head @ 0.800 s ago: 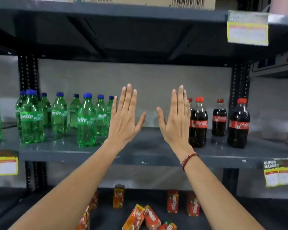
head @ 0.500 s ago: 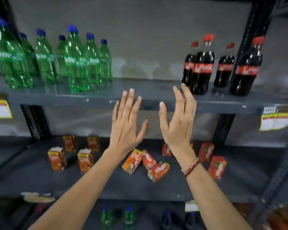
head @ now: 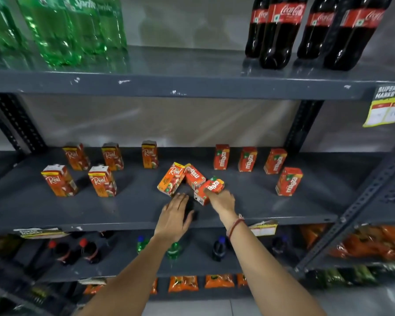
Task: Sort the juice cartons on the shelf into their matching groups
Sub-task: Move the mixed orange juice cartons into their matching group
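On the middle shelf (head: 123, 213), three juice cartons lie tipped in a pile: an orange Real carton (head: 171, 179), a red Maaza carton (head: 193, 176) and a second Maaza carton (head: 211, 188) nearest me. Several Real cartons (head: 102, 181) stand upright on the left. Several Maaza cartons (head: 289, 181) stand upright on the right. My left hand (head: 175, 216) hovers palm down, fingers spread, just short of the lying Real carton and holds nothing. My right hand (head: 222, 200) has its fingertips on the near Maaza carton, which still rests on the shelf.
The shelf above carries green Sprite bottles (head: 62, 30) on the left and Coca-Cola bottles (head: 281, 30) on the right; its front edge (head: 192, 87) overhangs. Bottles (head: 218, 248) and orange packets (head: 183, 283) fill the lower shelves. A metal upright (head: 303, 124) stands at the right.
The view has tilted down from the bottle shelf to the carton shelf. Both hands dropped from raised, open positions and reached to the pile of lying cartons; the right now touches a Maaza carton.
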Motion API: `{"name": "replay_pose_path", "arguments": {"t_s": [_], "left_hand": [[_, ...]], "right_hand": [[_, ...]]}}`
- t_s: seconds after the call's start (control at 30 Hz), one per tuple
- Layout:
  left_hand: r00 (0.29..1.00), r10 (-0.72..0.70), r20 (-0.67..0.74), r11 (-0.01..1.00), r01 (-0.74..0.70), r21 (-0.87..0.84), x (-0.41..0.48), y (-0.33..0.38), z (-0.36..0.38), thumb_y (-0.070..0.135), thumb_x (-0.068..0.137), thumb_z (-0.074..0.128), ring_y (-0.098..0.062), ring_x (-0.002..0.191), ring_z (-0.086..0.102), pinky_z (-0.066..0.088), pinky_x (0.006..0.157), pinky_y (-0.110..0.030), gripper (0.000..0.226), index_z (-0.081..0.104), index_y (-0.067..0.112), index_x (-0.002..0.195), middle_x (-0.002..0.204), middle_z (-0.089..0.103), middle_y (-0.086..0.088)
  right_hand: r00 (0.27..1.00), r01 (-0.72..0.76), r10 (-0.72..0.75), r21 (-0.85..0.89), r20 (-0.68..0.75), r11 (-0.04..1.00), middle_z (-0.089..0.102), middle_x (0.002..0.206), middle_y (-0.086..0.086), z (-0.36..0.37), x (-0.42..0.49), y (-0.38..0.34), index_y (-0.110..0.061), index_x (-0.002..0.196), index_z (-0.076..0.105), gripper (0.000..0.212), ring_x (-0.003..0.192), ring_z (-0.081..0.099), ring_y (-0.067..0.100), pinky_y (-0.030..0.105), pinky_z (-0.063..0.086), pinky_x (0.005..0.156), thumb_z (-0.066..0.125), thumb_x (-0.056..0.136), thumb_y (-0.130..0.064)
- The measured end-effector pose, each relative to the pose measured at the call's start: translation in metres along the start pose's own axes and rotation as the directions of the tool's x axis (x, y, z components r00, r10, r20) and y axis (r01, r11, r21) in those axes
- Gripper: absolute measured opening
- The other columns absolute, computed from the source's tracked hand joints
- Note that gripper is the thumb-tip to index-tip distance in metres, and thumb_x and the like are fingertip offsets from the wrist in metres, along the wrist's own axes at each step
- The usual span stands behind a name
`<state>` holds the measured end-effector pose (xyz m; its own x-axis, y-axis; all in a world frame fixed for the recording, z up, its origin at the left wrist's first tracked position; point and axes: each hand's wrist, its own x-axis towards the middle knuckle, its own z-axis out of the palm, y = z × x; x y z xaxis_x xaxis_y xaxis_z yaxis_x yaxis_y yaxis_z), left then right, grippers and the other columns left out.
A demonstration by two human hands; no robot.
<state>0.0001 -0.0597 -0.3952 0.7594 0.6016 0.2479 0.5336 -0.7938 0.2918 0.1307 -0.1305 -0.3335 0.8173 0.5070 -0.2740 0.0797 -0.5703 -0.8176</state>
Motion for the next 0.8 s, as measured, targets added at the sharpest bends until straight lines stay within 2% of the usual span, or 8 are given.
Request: {"name": "replay_pose_path", "arguments": {"t_s": [0.07, 0.13, 0.27, 0.33, 0.4, 0.6, 0.73, 0.8], "left_hand": [[0.997, -0.021, 0.068, 1.0, 0.02, 0.019, 0.006, -0.004, 0.009, 0.056, 0.084, 0.009, -0.025, 0.138, 0.026, 0.023, 0.109, -0.039, 0.08, 0.033, 0.005, 0.141, 0.148, 0.034, -0.012], [0.997, -0.041, 0.062, 0.999, 0.039, 0.036, 0.01, -0.007, 0.015, 0.057, 0.085, 0.012, -0.026, 0.137, 0.028, 0.021, 0.11, -0.039, 0.081, 0.036, 0.003, 0.14, 0.147, 0.036, -0.014], [0.999, -0.041, 0.023, 0.997, 0.039, 0.067, 0.012, -0.008, 0.024, 0.052, 0.09, 0.023, -0.027, 0.131, 0.039, 0.03, 0.107, -0.041, 0.07, 0.045, 0.002, 0.134, 0.139, 0.046, -0.015], [0.999, -0.041, 0.006, 0.996, 0.041, 0.073, 0.011, -0.007, 0.024, 0.05, 0.09, 0.027, -0.027, 0.128, 0.043, 0.033, 0.105, -0.042, 0.067, 0.048, 0.001, 0.131, 0.136, 0.05, -0.015], [0.999, -0.039, 0.0, 0.996, 0.039, 0.079, 0.012, -0.007, 0.025, 0.048, 0.09, 0.028, -0.028, 0.127, 0.045, 0.034, 0.104, -0.042, 0.065, 0.049, 0.001, 0.13, 0.135, 0.051, -0.016], [0.999, -0.037, 0.005, 0.995, 0.036, 0.094, 0.01, -0.008, 0.026, 0.048, 0.091, 0.026, -0.028, 0.129, 0.042, 0.033, 0.106, -0.042, 0.067, 0.046, 0.0, 0.133, 0.138, 0.048, -0.016], [1.0, -0.029, -0.005, 0.994, 0.029, 0.104, 0.009, -0.008, 0.025, 0.048, 0.092, 0.024, -0.027, 0.131, 0.039, 0.03, 0.108, -0.042, 0.066, 0.043, 0.001, 0.135, 0.14, 0.046, -0.016], [1.0, -0.029, -0.007, 0.994, 0.03, 0.101, 0.009, -0.008, 0.024, 0.047, 0.092, 0.026, -0.028, 0.13, 0.04, 0.031, 0.107, -0.043, 0.065, 0.045, 0.001, 0.133, 0.138, 0.047, -0.017]], "right_hand": [[0.993, -0.114, 0.113, 0.069, 0.022, 0.991, 0.053, 0.13, 0.02, 0.012, 0.008, -0.003, -0.003, 0.122, 0.055, 0.074, 0.114, 0.054, 0.037, 0.045, 0.048, 0.097, 0.071, 0.068, -0.052], [0.985, -0.171, 0.171, 0.091, 0.008, 0.981, 0.049, 0.133, 0.016, 0.018, 0.011, -0.008, -0.005, 0.126, 0.05, 0.077, 0.118, 0.051, 0.035, 0.04, 0.048, 0.097, 0.074, 0.067, -0.048], [0.972, -0.235, 0.237, 0.137, 0.003, 0.962, 0.057, 0.129, 0.014, 0.027, 0.023, -0.015, -0.008, 0.123, 0.053, 0.079, 0.117, 0.055, 0.033, 0.036, 0.048, 0.097, 0.081, 0.057, -0.041], [0.964, -0.266, 0.263, 0.133, 0.043, 0.955, 0.06, 0.126, 0.012, 0.028, 0.031, -0.014, -0.008, 0.121, 0.055, 0.086, 0.114, 0.057, 0.031, 0.04, 0.048, 0.098, 0.083, 0.048, -0.043], [0.953, -0.299, 0.292, 0.118, 0.075, 0.947, 0.059, 0.128, 0.013, 0.026, 0.036, -0.013, -0.006, 0.123, 0.052, 0.09, 0.116, 0.055, 0.032, 0.04, 0.047, 0.099, 0.086, 0.048, -0.042], [0.982, -0.189, 0.183, 0.145, 0.051, 0.971, 0.061, 0.125, 0.016, 0.019, 0.023, -0.004, -0.003, 0.12, 0.05, 0.08, 0.114, 0.059, 0.03, 0.031, 0.048, 0.086, 0.087, 0.056, -0.032], [0.996, -0.07, 0.065, 0.082, 0.057, 0.994, 0.065, 0.117, 0.013, 0.011, 0.018, 0.003, -0.007, 0.11, 0.058, 0.073, 0.109, 0.06, 0.029, 0.034, 0.049, 0.09, 0.088, 0.052, -0.039], [0.995, -0.025, 0.014, 0.118, 0.097, 0.993, 0.066, 0.114, 0.01, 0.003, 0.014, 0.006, -0.006, 0.108, 0.06, 0.068, 0.108, 0.061, 0.025, 0.034, 0.049, 0.091, 0.088, 0.054, -0.035]]}}
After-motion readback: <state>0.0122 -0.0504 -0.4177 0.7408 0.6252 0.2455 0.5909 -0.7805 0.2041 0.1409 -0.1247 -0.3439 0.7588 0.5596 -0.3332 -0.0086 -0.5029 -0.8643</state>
